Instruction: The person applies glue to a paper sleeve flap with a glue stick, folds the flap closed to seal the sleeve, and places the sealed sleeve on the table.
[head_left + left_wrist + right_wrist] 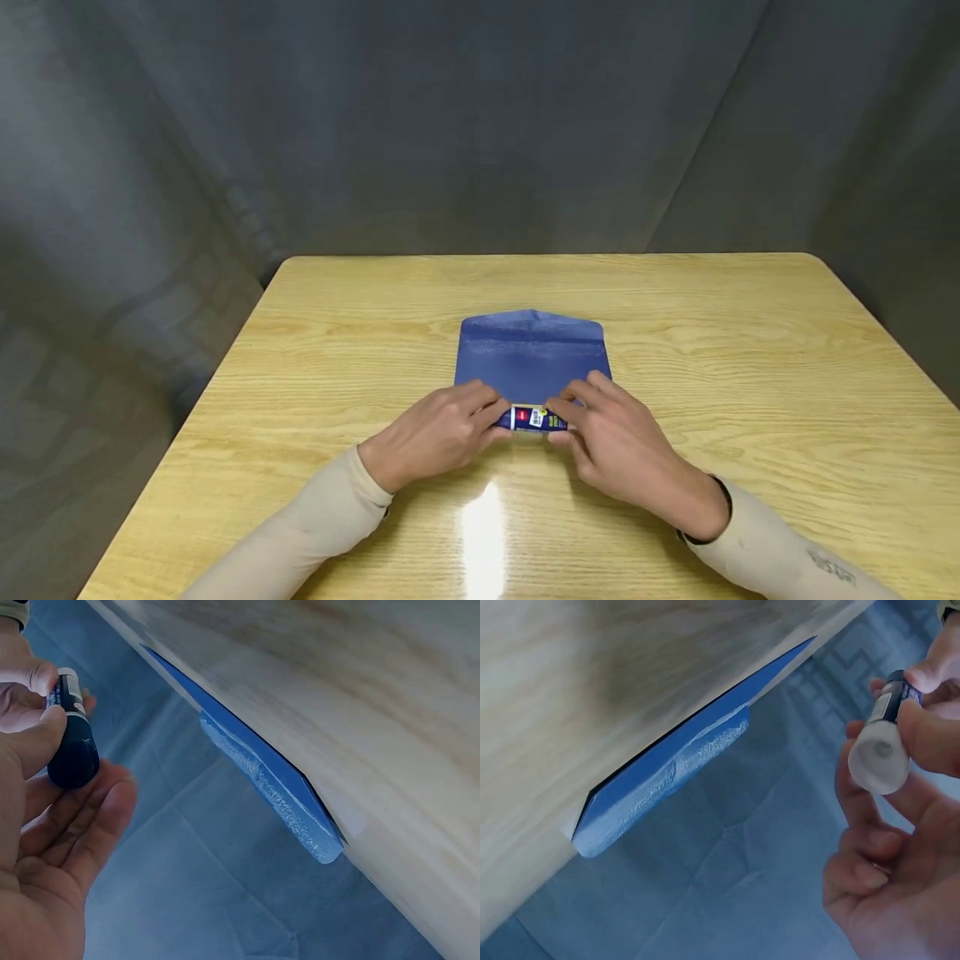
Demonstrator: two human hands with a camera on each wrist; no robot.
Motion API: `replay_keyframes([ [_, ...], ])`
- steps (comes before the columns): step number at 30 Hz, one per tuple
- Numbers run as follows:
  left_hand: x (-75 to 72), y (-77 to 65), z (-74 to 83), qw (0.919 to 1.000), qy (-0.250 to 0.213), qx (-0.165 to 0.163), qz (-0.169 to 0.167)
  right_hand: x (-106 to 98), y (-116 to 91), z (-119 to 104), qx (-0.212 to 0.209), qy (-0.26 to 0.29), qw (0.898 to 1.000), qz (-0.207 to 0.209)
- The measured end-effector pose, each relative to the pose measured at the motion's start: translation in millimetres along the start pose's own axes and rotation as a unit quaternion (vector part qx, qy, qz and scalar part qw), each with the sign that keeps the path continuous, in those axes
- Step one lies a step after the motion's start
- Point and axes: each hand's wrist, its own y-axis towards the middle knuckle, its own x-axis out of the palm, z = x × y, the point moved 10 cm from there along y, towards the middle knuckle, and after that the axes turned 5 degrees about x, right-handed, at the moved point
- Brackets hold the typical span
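L hand [438, 432]: thumb + fingers clamped on dark cap [73, 754] end of glue stick [536, 417]. Stick was between hands, off the table [300, 375], roughly level. Env [528, 371] lay just beyond, flap open, whitish smears on it. R hand [626, 446]: fingers clamped near white base [881, 759]. Prob. cap handling; best was ends in line, straight push/pull, no base twist, clear of wet flap.

Glossy wood-grain table [750, 375] at bottom, matt cloth curtain [480, 125] at top; paper envelope [521, 371] with rough-streaked flap [532, 327]; smooth plastic glue stick [535, 418].
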Motion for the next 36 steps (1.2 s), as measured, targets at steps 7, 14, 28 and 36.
replay_keyframes([
  [7,1.7,-0.6,-3.4,0.9999,0.008,-0.007,-0.004,-7,-1,-1,-0.01,-0.021,0.998,0.061],
  [14,2.5,0.3,-4.6,0.9998,0.011,-0.015,-0.007,-11,-2,4,0.008,-0.015,0.997,0.07],
  [28,-3.9,-0.4,-14.8,0.9985,0.011,-0.052,0.012,-11,2,11,0.041,-0.001,0.998,0.041],
  [36,-4.5,-5.2,-35.5,0.9935,-0.02,-0.112,0.002,-10,2,18,0.052,0.008,0.998,0.042],
])
